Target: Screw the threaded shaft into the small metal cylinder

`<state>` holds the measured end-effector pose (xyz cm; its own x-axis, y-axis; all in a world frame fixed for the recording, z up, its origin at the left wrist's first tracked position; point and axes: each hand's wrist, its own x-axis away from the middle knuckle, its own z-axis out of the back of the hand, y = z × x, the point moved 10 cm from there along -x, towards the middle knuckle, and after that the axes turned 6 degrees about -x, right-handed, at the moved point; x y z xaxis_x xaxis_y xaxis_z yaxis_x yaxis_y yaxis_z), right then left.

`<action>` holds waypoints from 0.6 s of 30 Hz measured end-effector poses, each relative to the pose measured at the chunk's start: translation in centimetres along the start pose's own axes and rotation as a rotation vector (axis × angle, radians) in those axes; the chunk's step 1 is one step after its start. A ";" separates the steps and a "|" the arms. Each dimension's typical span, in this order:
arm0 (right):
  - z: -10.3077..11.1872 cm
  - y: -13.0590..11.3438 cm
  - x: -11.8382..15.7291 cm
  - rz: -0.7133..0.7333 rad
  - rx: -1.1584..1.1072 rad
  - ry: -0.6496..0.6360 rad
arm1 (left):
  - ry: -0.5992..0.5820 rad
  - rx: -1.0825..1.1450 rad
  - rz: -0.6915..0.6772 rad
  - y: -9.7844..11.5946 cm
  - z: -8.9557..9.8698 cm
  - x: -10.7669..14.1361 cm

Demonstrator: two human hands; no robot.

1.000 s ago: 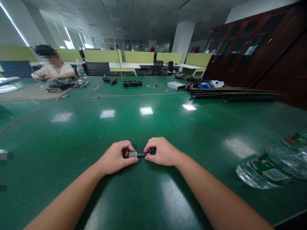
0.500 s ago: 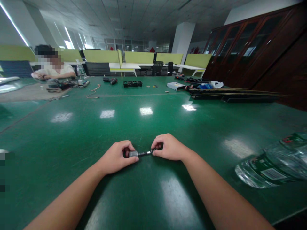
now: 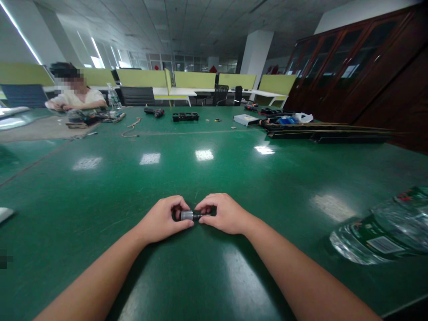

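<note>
Right hand in closer to the left since half a second earlier

Right hand (image 3: 225, 215) had shifted toward 9 o'clock and now stood just beside the left hand (image 3: 162, 220), which had kept its place. Less dark shaft showed between them than before. Clock read from the wearer's seat, 12 straight ahead.

Left grip: narrow, thumb and fingers around a silver cylinder (image 3: 187, 215) lying crosswise, low over the tabletop (image 3: 174, 174); contact with the surface could not be told. Right grip: narrow, thumb and fingertips closed on a dark ribbed piece (image 3: 196, 216), coil-like, at the cylinder's 3 o'clock end; its far part was hidden by the fingers.

Surroundings: clear bottle (image 3: 384, 243) with green label, at 3 o'clock, well apart from the right hand. Far side: drill (image 3: 154, 112) at 11 o'clock, black block (image 3: 185, 117) at 12, silver box (image 3: 246, 119) at 1. Another person (image 3: 88, 99) sat toward 10 o'clock, forearms at the far edge.
</note>
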<state>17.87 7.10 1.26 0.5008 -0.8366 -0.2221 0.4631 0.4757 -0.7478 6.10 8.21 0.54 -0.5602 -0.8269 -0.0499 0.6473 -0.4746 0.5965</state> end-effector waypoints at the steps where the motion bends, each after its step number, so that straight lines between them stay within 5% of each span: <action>1: -0.2 -0.1 0.0 0.000 -0.012 0.009 | 0.003 0.002 -0.001 0.0 0.0 0.0; 18: -0.3 -0.7 0.0 0.034 0.039 -0.006 | -0.012 -0.008 -0.011 0.3 -0.1 0.0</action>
<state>17.33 6.66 1.56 0.5209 -0.8183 -0.2432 0.4736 0.5140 -0.7151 6.37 8.08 0.58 -0.5735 -0.8178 -0.0469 0.6450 -0.4862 0.5896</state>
